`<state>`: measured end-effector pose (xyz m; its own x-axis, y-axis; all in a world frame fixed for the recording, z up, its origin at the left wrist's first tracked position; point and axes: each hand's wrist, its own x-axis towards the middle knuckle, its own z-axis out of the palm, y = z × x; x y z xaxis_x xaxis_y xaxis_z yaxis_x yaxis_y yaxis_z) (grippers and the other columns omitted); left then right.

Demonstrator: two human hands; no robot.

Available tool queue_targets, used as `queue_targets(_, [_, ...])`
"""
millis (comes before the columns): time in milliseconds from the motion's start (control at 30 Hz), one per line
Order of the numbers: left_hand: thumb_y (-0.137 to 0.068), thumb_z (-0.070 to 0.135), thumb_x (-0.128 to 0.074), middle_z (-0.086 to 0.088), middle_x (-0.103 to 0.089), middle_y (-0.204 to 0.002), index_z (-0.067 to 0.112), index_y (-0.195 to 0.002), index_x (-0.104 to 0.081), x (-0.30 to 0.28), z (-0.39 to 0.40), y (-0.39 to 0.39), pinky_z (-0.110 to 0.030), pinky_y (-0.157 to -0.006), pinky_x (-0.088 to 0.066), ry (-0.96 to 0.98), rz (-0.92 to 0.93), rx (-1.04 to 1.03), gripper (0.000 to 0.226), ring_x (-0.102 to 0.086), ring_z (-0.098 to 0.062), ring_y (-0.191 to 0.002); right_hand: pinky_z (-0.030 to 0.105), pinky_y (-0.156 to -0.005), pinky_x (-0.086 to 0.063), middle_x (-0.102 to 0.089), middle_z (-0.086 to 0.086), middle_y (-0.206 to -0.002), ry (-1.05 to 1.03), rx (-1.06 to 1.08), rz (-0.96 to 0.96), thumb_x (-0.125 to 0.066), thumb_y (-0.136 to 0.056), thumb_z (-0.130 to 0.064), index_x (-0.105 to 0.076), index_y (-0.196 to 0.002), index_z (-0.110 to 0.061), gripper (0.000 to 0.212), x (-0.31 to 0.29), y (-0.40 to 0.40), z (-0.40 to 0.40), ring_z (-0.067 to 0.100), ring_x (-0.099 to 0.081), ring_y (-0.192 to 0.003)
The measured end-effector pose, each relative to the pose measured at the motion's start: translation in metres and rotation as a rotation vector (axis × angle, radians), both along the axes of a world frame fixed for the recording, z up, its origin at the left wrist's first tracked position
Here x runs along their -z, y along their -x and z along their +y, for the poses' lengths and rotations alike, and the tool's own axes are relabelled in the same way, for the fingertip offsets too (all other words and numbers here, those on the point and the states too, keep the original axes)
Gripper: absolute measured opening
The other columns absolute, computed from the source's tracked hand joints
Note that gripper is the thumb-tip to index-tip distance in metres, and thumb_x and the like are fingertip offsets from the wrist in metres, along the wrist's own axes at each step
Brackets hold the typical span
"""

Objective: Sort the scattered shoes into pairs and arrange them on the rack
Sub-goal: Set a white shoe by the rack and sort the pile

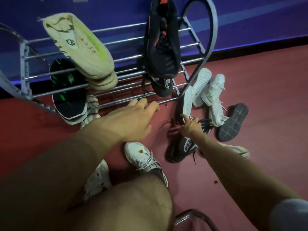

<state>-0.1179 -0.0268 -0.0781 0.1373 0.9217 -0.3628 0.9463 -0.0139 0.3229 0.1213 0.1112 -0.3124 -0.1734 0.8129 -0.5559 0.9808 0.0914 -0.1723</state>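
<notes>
A black knit sneaker with a white speckled collar (181, 147) is lying on the red floor beside the chrome-barred shoe rack (116, 90). The right hand (191, 125) is pinching its laces; lifted so, it could swing and slip. The left hand (138, 117) is hovering with loosely spread fingers, near the rack's front bar.

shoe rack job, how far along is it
Roughly half done. On the shoe rack sit cream sneakers, black sneakers with orange trim and black-green slippers. The right hand is closing on a black knit sneaker on the floor; the left hand hovers open near the front rail. White sneakers and an upturned dark shoe are left to rack.
</notes>
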Motion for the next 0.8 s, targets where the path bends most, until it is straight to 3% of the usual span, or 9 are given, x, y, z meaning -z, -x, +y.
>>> queue_targets(133, [-0.097, 0.035, -0.051, 0.001, -0.039, -0.13, 0.034, -0.139, -0.028, 0.001, 0.001, 0.002, -0.048, -0.102, -0.045, 0.044, 0.012, -0.009, 0.048, -0.039, -0.022, -0.123, 0.046, -0.115, -0.035, -0.045, 0.025, -0.143, 0.155, -0.046, -0.103, -0.056, -0.094, -0.052, -0.024, -0.155, -0.051, 0.069, 0.029, 0.008, 0.035, 0.043, -0.044, -0.133])
queue_targets(233, [-0.097, 0.035, -0.051, 0.002, -0.039, -0.131, 0.035, -0.138, -0.028, 0.001, 0.003, 0.005, -0.047, -0.101, -0.046, 0.044, 0.01, -0.023, 0.047, -0.038, -0.021, -0.124, 0.046, -0.118, -0.033, -0.041, 0.026, -0.148, 0.164, -0.079, -0.122, -0.051, -0.094, -0.045, -0.03, -0.156, -0.032, 0.067, 0.045, 0.017, 0.036, 0.045, -0.04, -0.138])
queue_targets(333, [-0.097, 0.036, -0.051, 0.002, -0.04, -0.131, 0.035, -0.137, -0.029, 0.0, 0.005, 0.006, -0.047, -0.101, -0.045, 0.03, 0.006, -0.026, 0.046, -0.038, -0.022, -0.125, 0.048, -0.112, -0.035, -0.04, 0.026, -0.139, -0.001, -0.042, 0.01, -0.051, -0.098, -0.028, -0.046, -0.141, -0.011, 0.047, 0.041, 0.02, 0.018, 0.049, -0.043, -0.128])
queue_targets(433, [-0.096, 0.036, -0.051, 0.001, -0.041, -0.129, 0.033, -0.138, -0.03, -0.002, 0.005, 0.002, -0.049, -0.103, -0.045, 0.019, 0.005, -0.009, 0.046, -0.04, -0.023, -0.124, 0.048, -0.092, -0.045, -0.045, 0.017, -0.122, -0.204, -0.089, 0.099, -0.03, -0.102, -0.028, -0.054, -0.12, -0.011, 0.034, 0.022, 0.015, 0.006, 0.041, -0.05, -0.112])
queue_targets(500, [-0.096, 0.036, -0.051, 0.001, -0.041, -0.129, 0.033, -0.138, -0.03, -0.003, 0.005, -0.002, -0.05, -0.102, -0.045, 0.018, 0.014, 0.006, 0.046, -0.04, -0.023, -0.123, 0.048, -0.086, -0.05, -0.044, 0.014, -0.12, -0.265, -0.193, 0.081, -0.029, -0.102, -0.018, -0.055, -0.117, -0.011, 0.031, 0.005, 0.01, 0.004, 0.035, -0.047, -0.106])
queue_targets(600, [-0.097, 0.035, -0.05, 0.002, -0.041, -0.13, 0.034, -0.139, -0.03, -0.006, 0.005, -0.006, -0.046, -0.1, -0.046, 0.03, 0.023, 0.02, 0.047, -0.039, -0.021, -0.124, 0.05, -0.085, -0.053, -0.046, 0.011, -0.118, -0.272, -0.323, 0.083, -0.031, -0.097, -0.022, -0.059, -0.117, -0.012, 0.036, -0.016, -0.003, -0.009, 0.031, -0.047, -0.097])
queue_targets(700, [-0.098, 0.035, -0.049, 0.004, -0.041, -0.132, 0.034, -0.14, -0.031, -0.008, 0.005, -0.008, -0.044, -0.1, -0.046, 0.045, 0.037, 0.029, 0.046, -0.038, -0.02, -0.124, 0.047, -0.084, -0.054, -0.045, 0.011, -0.123, -0.203, -0.61, -0.02, -0.044, -0.095, -0.02, -0.066, -0.116, -0.014, 0.031, -0.011, -0.009, -0.042, 0.034, -0.049, -0.106])
queue_targets(800, [-0.099, 0.036, -0.049, 0.004, -0.041, -0.135, 0.034, -0.141, -0.032, -0.01, 0.006, -0.008, -0.042, -0.102, -0.045, 0.069, 0.042, 0.022, 0.046, -0.037, -0.018, -0.126, 0.046, -0.094, -0.052, -0.04, 0.011, -0.129, -0.14, -0.789, -0.091, -0.05, -0.095, -0.021, -0.065, -0.128, -0.022, 0.036, -0.001, -0.007, -0.061, 0.032, -0.043, -0.112])
